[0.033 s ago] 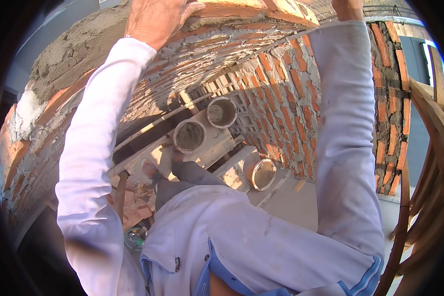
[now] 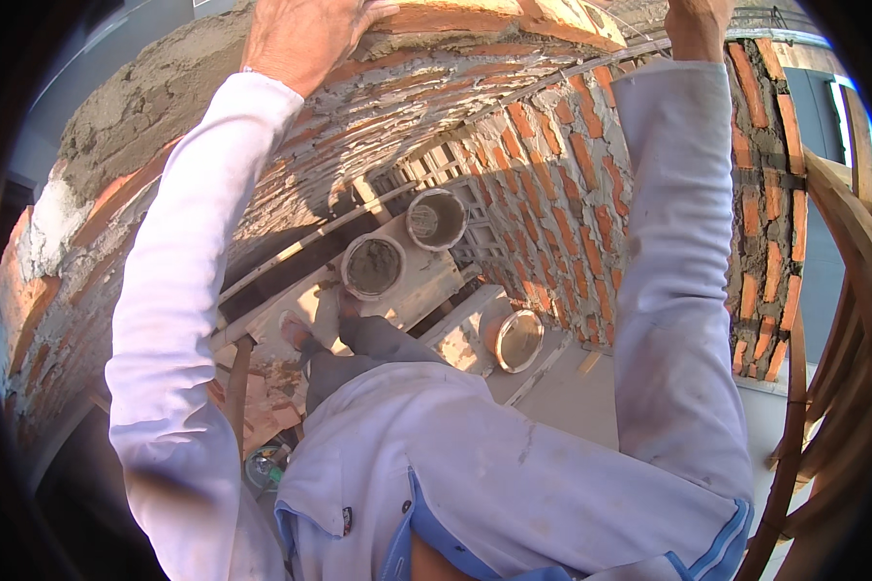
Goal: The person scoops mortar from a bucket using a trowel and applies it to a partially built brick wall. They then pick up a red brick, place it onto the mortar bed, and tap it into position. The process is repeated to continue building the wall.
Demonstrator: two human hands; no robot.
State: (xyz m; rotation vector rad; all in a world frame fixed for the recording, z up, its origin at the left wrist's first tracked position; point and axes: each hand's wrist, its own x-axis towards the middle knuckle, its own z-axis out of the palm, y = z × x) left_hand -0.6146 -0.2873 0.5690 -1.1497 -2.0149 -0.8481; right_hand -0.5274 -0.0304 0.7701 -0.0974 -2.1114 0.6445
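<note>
My left hand [image 2: 305, 41] is at the top edge of the view, over the top of the brick wall. Its thumb is stretched out beside an orange brick [image 2: 446, 17] on the top course; the other fingers are cut off by the frame. Farther right, my right hand [image 2: 700, 29] is raised near the corner of the wall. Only its back and wrist show, so its fingers and anything in them are hidden. Wet grey mortar [image 2: 155, 107] lies thick along the wall top, left of my left hand.
Below stand a bucket of mortar [image 2: 373, 267], a second bucket [image 2: 437, 221] and a third [image 2: 515, 342], near planks [image 2: 426, 295]. A rough brick wall [image 2: 562, 194] closes the corner. Wooden poles [image 2: 843, 232] rise at the right. My feet are on the platform beneath.
My right hand has come slightly down and right, showing more of its back. My left hand has shifted a little left.
</note>
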